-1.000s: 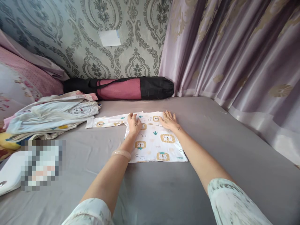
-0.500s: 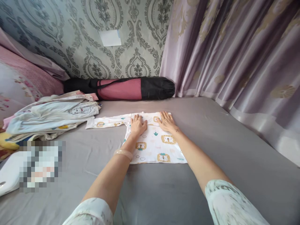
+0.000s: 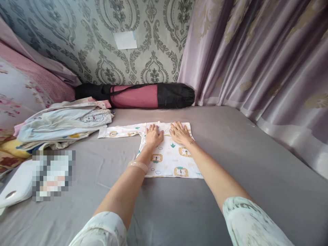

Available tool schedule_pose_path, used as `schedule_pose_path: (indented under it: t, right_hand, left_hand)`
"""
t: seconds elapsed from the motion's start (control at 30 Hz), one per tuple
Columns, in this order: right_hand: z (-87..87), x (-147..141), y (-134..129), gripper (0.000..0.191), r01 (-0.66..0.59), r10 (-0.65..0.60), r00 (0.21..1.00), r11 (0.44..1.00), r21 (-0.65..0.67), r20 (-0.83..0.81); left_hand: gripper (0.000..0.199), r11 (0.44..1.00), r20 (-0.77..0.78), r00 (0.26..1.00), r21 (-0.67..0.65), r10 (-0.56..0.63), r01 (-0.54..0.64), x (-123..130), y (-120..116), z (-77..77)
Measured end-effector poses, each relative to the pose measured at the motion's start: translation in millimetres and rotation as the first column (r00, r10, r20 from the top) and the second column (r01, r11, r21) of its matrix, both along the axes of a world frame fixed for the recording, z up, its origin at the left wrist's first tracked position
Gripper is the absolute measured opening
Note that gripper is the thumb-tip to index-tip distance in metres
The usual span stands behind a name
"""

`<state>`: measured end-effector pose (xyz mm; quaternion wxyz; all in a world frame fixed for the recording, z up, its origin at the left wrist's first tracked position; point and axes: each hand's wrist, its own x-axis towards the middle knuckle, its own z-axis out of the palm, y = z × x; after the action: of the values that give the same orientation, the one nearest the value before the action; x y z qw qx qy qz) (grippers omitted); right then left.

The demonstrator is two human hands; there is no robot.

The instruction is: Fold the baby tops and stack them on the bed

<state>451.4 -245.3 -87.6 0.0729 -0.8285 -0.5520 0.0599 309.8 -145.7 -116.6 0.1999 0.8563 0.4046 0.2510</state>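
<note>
Resting on shirt point(image 3: 170, 162): left hand point(image 3: 154, 136), right hand point(image 3: 181, 134), both flat, holding nothing. Sleeve point(image 3: 120, 132) extends leftward, nearer left hand.

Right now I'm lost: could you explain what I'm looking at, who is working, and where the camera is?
There is no machine here. A person works with two bare hands, and a camera worn on their head looks forward and down at them. On the gray sheet lies a white lion-print top, one long sleeve stretched out to the left. The left hand and right hand rest palm down on its upper part; neither appears to grip anything. Farther left is a pile of clothes; a long black-and-pink bag lies by the wall.
</note>
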Motion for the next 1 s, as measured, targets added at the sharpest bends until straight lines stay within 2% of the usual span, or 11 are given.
schedule_pose_path:
  t: [0.17, 0.3, 0.43, 0.67, 1.0]
  right_hand:
    - [4.0, 4, 1, 0.060, -0.007, 0.007, 1.000, 0.999, -0.032, -0.008]
    - [11.3, -6, 5, 0.059, -0.004, 0.005, 0.999, 0.999, -0.033, 0.034]
    - [7.9, -27, 15, 0.058, -0.075, 0.071, 0.995, 0.996, 0.057, 0.071]
    - [-7.9, -36, 22, 0.057, -0.095, 0.094, 0.995, 0.994, 0.061, 0.026]
    - [3.9, -34, 24, 0.058, -0.088, 0.087, 0.995, 0.996, -0.017, -0.047]
  left_hand:
    - [0.049, 1.000, -0.088, 0.996, 0.004, 0.019, -0.019, 0, -3, 5.5]
    - [0.050, 0.999, -0.159, 0.986, 0.000, 0.039, -0.039, -1, -6, 12.3]
    - [0.047, 0.996, -0.129, 0.987, 0.018, 0.095, -0.093, 1, -6, 13.8]
    - [0.041, 0.993, -0.122, 0.989, 0.090, 0.088, -0.077, 3, 1, 6.6]
    - [0.044, 0.993, -0.163, 0.983, 0.094, 0.088, -0.073, 0, 0, 8.1]
